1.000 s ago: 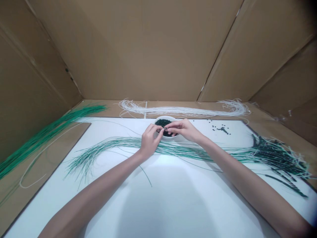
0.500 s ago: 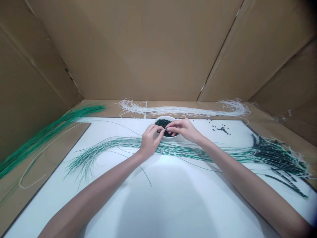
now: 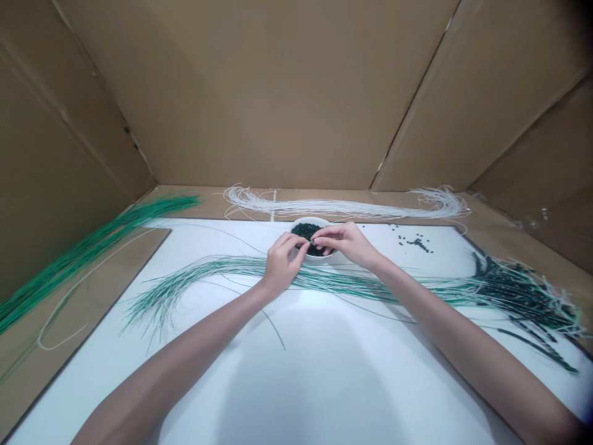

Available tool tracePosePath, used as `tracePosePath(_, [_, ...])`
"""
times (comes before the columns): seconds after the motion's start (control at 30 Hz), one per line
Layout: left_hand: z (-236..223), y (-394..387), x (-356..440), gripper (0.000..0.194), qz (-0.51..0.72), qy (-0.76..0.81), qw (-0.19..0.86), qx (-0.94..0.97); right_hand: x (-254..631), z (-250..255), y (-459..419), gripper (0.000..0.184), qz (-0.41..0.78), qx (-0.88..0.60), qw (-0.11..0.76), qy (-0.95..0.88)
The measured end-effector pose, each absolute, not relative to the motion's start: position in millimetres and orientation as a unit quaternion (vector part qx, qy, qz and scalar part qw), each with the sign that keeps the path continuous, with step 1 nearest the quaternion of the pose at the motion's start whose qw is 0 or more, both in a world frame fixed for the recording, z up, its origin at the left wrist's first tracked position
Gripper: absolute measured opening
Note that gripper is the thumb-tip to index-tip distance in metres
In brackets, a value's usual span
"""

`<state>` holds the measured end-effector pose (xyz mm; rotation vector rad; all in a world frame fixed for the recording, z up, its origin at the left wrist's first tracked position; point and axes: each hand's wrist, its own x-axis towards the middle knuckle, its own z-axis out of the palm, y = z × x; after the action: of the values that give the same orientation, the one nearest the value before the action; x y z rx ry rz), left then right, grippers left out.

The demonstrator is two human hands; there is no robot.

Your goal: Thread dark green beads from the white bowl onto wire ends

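Note:
Above a white bowl (image 3: 319, 259) of small dark beads (image 3: 303, 231), my two hands meet fingertip to fingertip. My left hand (image 3: 282, 261) is closed in a pinch of thumb and fingers. Opposite it, my right hand (image 3: 346, 243) pinches too, its fingertips against the left ones. Whatever lies between them is tiny, and I cannot make it out. A bundle of green and white cords (image 3: 231, 267) runs across the white board, passing under my left hand and right forearm. Dark beaded lengths (image 3: 514, 293) cover its right end.
Loose dark beads (image 3: 419, 243) are scattered right of the bowl. White cords (image 3: 333, 207) lie along the back, by the cardboard wall (image 3: 278, 93). Green cords (image 3: 102, 253) stretch along the left side. A dark-edged white board (image 3: 296, 383) covers most of the surface.
Both hands keep their pinch over the bowl, with only a very slight shift of the fingertips. The whole view has moved a little; the cords and beads lie as before.

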<state>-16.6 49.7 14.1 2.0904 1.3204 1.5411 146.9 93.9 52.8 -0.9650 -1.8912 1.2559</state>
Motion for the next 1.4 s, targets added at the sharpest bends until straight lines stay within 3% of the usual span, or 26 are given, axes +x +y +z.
tracePosePath(0.93, [9.6, 53.3, -17.0, 0.013, 0.550, 0.445, 0.150, 0.690, 145.6, 47.6, 93.5, 0.020, 0.414, -0.361, 0.334, -0.766])
tracePosePath(1.2, [7.7, 53.7, -17.1, 0.013, 0.554, 0.448, 0.154, 0.685, 145.6, 46.1, 93.7, 0.015, 0.305, -0.375, 0.367, -0.795])
tracePosePath(1.4, [7.7, 54.9, -16.5, 0.017, 0.556, 0.465, 0.149, 0.673, 147.5, 52.0, 92.8, 0.014, 0.279, -0.353, 0.332, -0.829])
